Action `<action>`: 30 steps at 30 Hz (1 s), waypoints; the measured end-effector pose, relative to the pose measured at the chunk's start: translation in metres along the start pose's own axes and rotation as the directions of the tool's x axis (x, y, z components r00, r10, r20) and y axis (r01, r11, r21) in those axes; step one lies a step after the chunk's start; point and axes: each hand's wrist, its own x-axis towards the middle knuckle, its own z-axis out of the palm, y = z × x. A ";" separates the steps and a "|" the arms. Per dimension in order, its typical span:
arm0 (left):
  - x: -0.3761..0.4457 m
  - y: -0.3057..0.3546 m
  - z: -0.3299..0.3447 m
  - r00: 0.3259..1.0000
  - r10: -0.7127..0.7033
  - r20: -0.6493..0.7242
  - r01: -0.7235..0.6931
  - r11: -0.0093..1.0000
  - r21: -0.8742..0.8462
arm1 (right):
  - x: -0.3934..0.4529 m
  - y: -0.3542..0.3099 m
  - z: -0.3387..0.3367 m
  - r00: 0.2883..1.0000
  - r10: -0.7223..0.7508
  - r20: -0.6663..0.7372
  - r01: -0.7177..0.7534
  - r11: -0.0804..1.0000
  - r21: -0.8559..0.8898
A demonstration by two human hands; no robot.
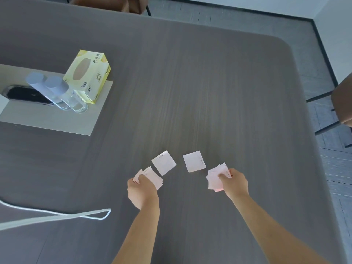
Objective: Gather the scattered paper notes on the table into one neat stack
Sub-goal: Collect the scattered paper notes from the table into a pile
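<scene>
Two pale pink paper notes lie flat on the grey table [219,92]: a left loose note [163,162] and a right loose note [194,161], each with a line of small writing. My left hand [142,191] grips a small bunch of notes [155,178] just left of and below the left loose note. My right hand [235,184] grips another fanned bunch of notes [216,178] just right of the right loose note. Both bunches are uneven, with corners sticking out.
At the back left stand a yellow tissue box [88,76] and two clear water bottles [57,92] on a light mat, beside a black oval cable port [24,94]. A white cord [76,215] loops at the near left. A brown chair [342,103] stands past the right edge.
</scene>
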 end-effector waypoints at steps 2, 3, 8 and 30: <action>-0.002 -0.003 0.002 0.999 -0.019 0.040 0.019 1.000 -0.013 | -0.003 -0.004 0.002 1.000 0.008 0.012 -0.009 0.997 0.075; -0.004 -0.004 0.004 0.997 -0.019 0.077 0.021 1.000 -0.022 | -0.004 -0.006 0.003 1.000 0.006 0.028 -0.009 0.993 0.115; -0.013 0.007 0.023 0.974 0.029 0.225 -0.027 1.000 -0.012 | -0.005 -0.023 0.008 0.996 -0.038 0.081 0.019 0.974 0.227; -0.005 0.002 0.074 0.851 0.438 0.290 -0.515 0.804 0.298 | 0.008 -0.053 0.081 0.990 -0.143 -0.009 0.129 0.915 -0.383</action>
